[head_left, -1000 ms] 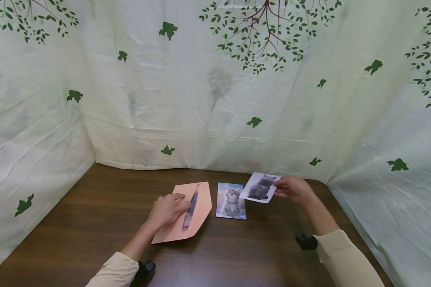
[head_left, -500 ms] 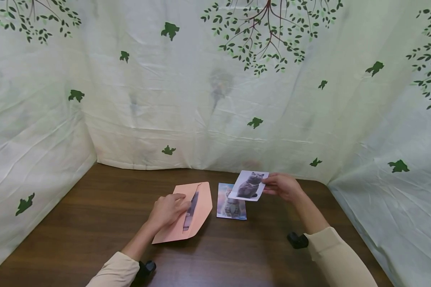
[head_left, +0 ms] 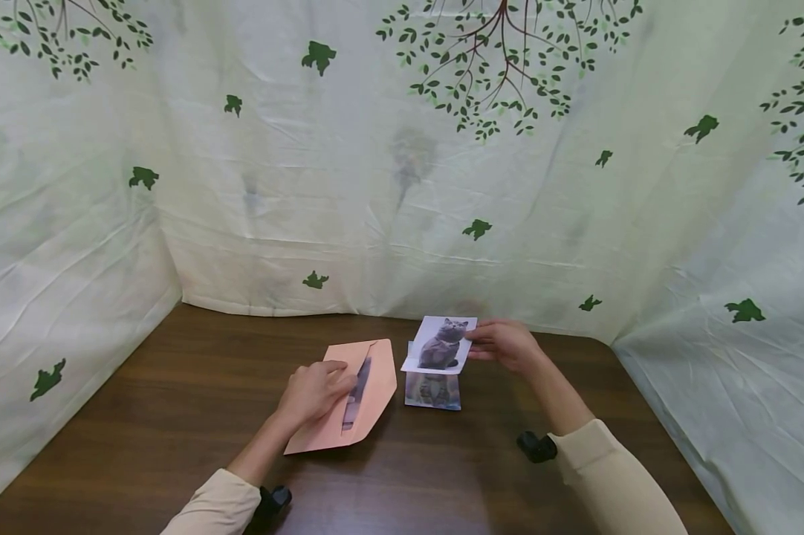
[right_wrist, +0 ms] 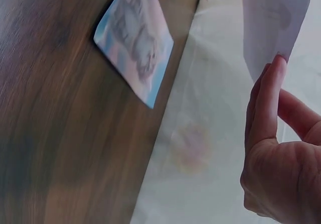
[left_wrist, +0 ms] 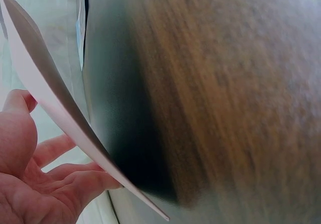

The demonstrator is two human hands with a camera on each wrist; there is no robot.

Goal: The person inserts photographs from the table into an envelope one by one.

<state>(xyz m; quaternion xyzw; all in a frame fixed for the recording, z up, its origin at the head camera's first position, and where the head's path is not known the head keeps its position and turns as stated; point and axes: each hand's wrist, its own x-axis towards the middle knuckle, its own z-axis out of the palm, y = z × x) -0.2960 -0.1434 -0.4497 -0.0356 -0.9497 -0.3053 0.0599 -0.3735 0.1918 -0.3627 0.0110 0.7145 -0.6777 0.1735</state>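
Observation:
My left hand (head_left: 315, 391) rests on a peach envelope (head_left: 375, 405), which tilts a little above the table in the left wrist view. Its fingers and thumb touch the upper face, the thumb right by the opening. Through that slit shows a greyish-purple printed piece (head_left: 354, 405). In my right hand (head_left: 509, 345), a white card with a grey cat (head_left: 442, 345) is pinched at its right edge between thumb and fingers. The raised card overlaps a second card, a striped kitten on a pastel ground (head_left: 432, 392), whose upper part it hides in the head view.
The brown wooden table (head_left: 174, 416) reaches back to a pale curtain (head_left: 348, 186) with printed green leaves and branches. Black wrist devices sit under both forearms, by the beige sleeves (head_left: 605, 461).
My right hand has carried the grey cat card leftward, from beside the kitten card to above its upper half. The left hand and envelope have stayed in place.

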